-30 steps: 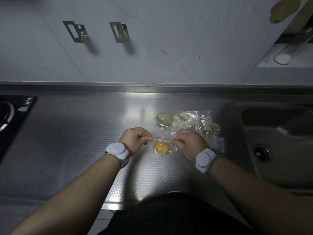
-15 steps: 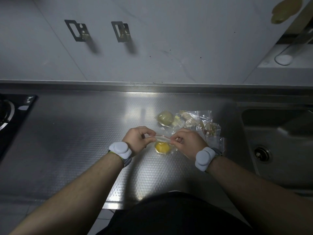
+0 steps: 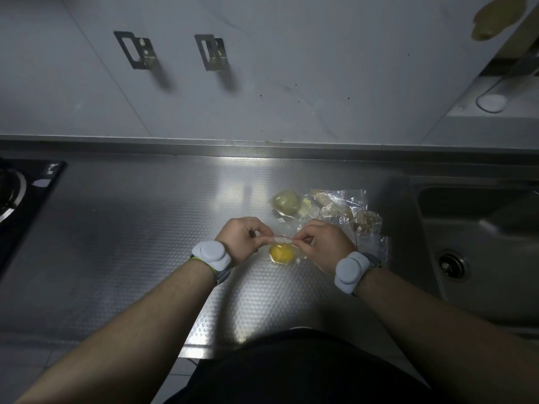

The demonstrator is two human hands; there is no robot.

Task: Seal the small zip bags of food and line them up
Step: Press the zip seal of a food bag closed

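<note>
A small clear zip bag with a yellow piece of food [image 3: 281, 252] lies on the steel counter [image 3: 140, 228] between my hands. My left hand [image 3: 242, 239] pinches the left end of its zip strip and my right hand [image 3: 323, 243] pinches the right end. Behind them lies a bag with a pale green round food [image 3: 287, 203]. To its right is a heap of clear bags with beige bits [image 3: 344, 208], and one more clear bag [image 3: 374, 246] shows partly behind my right wrist.
A sink [image 3: 478, 234] with a drain is sunk into the counter at the right. A black stove [image 3: 20, 196] sits at the left edge. Two metal hooks [image 3: 137, 52] hang on the wall behind. Grey bands are on both wrists.
My hands have drawn closer together along the zip strip of the yellow-food bag. The other bags have not moved.
</note>
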